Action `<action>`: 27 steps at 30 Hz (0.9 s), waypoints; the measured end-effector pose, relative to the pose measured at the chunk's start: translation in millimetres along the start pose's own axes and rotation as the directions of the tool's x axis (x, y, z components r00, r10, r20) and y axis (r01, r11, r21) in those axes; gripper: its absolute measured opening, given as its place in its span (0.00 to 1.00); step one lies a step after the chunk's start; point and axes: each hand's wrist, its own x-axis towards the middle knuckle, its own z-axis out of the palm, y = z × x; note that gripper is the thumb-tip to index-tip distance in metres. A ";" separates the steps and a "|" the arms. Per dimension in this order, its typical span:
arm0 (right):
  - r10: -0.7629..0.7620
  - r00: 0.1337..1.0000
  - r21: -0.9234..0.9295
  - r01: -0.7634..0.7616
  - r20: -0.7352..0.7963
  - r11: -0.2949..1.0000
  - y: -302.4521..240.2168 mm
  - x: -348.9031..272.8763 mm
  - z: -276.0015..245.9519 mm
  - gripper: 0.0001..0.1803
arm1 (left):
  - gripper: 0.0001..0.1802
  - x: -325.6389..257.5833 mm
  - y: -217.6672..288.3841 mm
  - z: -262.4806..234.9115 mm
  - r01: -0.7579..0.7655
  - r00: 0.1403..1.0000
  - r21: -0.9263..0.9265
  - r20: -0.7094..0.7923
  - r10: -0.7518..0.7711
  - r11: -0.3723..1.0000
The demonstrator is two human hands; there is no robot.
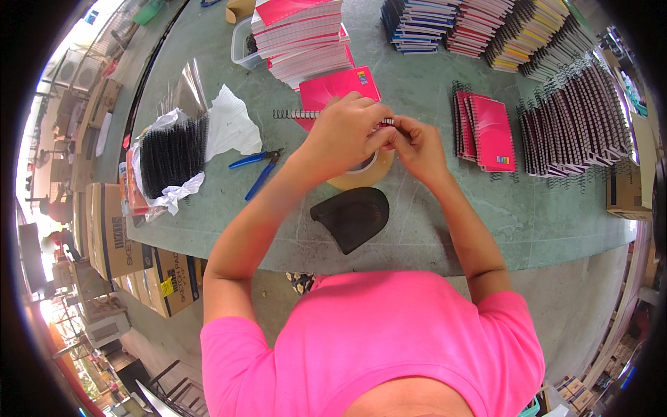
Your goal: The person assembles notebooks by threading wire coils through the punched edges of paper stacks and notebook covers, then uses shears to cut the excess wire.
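A red-covered notebook (pixel 344 87) is under my hands, with a black spiral coil (pixel 294 115) along its near edge and sticking out to the left. My left hand (pixel 347 128) is closed over this edge, thumb and fingers pressed together near its right end. There my right hand (pixel 420 147) meets it in a pinch; the coil's end between the fingertips is mostly hidden. Just below the hands lies a roll of tape (pixel 379 170), partly covered. Nearer to me is a black, round-ended pad (pixel 356 217). Blue-handled cutters (pixel 260 167) lie left of my left forearm.
A tall stack of red-covered pads (pixel 302 42) stands behind, beside a clear plastic tub (pixel 243 45). Black coils (pixel 174 156) lie on white paper at left. Bound red notebooks (pixel 492 132) and a long coil-bound row (pixel 577 118) sit right; more stacks (pixel 479 28) stand far right.
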 end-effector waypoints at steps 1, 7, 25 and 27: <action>-0.005 1.000 0.002 0.005 -0.003 1.000 -1.6 -0.3 -0.2 0.10 | 0.11 -0.1 0.3 2.4 0.012 1.000 -0.025 0.009 -0.012 1.000; -0.054 0.998 -0.124 0.049 -0.035 0.991 -11.6 -5.3 3.0 0.10 | 0.07 1.7 0.6 6.8 -0.005 0.999 -0.034 -0.052 0.003 0.999; -0.057 0.918 -0.196 -0.022 -0.392 0.980 -17.3 -33.9 -156.7 0.24 | 0.21 52.3 52.1 12.8 0.013 0.909 -0.770 -0.258 -0.329 0.639; 0.101 0.844 -0.016 -0.128 -0.527 0.992 19.7 -49.9 -188.2 0.27 | 0.20 71.2 57.1 30.9 -0.170 0.877 -0.550 -0.462 -0.128 0.817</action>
